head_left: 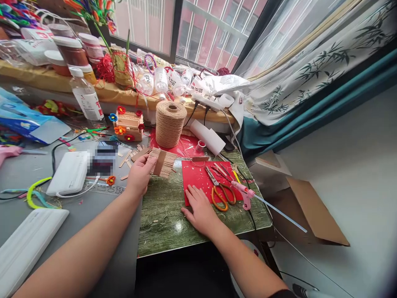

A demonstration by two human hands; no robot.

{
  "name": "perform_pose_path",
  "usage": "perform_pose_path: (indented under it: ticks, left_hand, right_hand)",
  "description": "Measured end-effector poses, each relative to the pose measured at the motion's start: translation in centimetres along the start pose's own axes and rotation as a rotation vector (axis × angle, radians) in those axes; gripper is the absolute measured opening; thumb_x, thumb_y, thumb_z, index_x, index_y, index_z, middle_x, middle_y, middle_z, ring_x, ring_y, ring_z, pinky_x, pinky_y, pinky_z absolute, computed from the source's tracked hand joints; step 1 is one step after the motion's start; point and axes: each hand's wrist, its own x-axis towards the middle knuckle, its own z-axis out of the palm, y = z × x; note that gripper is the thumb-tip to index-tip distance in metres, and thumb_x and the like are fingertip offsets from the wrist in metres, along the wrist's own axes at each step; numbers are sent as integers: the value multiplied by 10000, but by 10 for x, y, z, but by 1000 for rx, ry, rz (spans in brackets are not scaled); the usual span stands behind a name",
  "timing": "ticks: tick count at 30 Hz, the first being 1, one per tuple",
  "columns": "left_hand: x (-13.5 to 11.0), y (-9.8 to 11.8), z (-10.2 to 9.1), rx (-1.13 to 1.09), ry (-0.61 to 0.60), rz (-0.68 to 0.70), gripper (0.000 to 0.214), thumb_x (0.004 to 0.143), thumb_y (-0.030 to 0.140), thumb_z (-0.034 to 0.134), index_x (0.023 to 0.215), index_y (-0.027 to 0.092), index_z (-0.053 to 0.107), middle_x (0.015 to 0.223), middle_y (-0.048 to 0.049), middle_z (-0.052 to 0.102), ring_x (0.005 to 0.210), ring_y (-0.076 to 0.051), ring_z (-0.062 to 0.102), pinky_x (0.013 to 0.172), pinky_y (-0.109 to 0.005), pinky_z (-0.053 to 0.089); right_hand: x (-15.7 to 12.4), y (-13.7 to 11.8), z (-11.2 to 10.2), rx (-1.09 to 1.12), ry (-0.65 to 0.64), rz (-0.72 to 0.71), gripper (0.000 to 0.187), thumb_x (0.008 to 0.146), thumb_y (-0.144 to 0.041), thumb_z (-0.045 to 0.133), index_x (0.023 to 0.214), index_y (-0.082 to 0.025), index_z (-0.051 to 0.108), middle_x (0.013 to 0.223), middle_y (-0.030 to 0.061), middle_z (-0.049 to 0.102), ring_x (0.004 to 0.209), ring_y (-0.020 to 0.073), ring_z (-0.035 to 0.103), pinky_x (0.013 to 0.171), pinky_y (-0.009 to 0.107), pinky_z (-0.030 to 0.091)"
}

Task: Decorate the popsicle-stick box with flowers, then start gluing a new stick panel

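My left hand [139, 175] grips the left edge of a panel of thin wooden sticks [169, 164] laid side by side, with a darker strip across it. My right hand [199, 209] rests with fingers spread on the lower left corner of a red sheet [195, 170] and the green table beside it. To its right lie scissors [221, 191] with orange-brown handles. A pink glue gun [245, 193] with a long glue stick is beyond them. Loose wooden sticks [125, 159] lie behind my left hand.
Behind the panel stand a twine spool [170, 126] and a small stick box with flowers [127, 124]. A white power bank [68, 173] and a plastic bottle [87, 99] are on the left. Cables cross the table; a cardboard box [316, 211] sits right of its edge.
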Motion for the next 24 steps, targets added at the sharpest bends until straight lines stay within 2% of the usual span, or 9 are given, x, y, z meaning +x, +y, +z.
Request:
perform_pose_path:
  ticks: [3,8,12,15,20,24]
  left_hand:
    - [-1,-2,1,0,4,24,442,775,479,812,1077,179,694,1031,-80,775,909,-239,730,825,-348,569]
    - [-6,-1,5,12,25,42,434,764,450,819,1080,177,699,1025,-69,773,878,-211,722,824,-324,560]
    - [-7,0,5,15,28,60,424,761,448,817,1064,176,701,979,-53,767,834,-195,708,775,-304,564]
    - [-6,-2,4,12,26,86,425,773,446,804,1089,183,695,1035,-55,763,872,-188,712,807,-305,572]
    - [-9,-5,5,15,-19,34,392,807,450,785,1087,191,694,1029,-65,763,884,-189,722,820,-315,580]
    - [-11,-7,7,60,-78,-18,449,788,479,805,1104,186,683,1030,-74,770,929,-213,731,835,-329,581]
  right_hand:
    - [-3,-3,7,-38,-35,0,768,983,-536,570,1606,-132,373,1673,179,339,1558,349,314,1272,591,258]
    - [-2,-12,5,-4,-77,-80,849,952,-644,566,1596,-120,388,1666,186,350,1561,344,309,1290,582,204]
    - [-4,-35,9,10,-94,-134,859,957,-655,553,1587,-94,390,1674,188,334,1569,330,291,1305,535,180]
    - [0,-56,19,26,-99,-188,881,960,-690,521,1577,-75,396,1673,190,337,1562,324,303,1312,494,170]
    - [17,-82,36,32,-78,-250,926,955,-734,489,1571,-48,392,1669,210,337,1554,340,308,1300,480,205]
    - [20,-87,31,2,-37,-319,885,989,-688,470,1563,-21,380,1655,235,351,1565,333,278,1299,495,195]
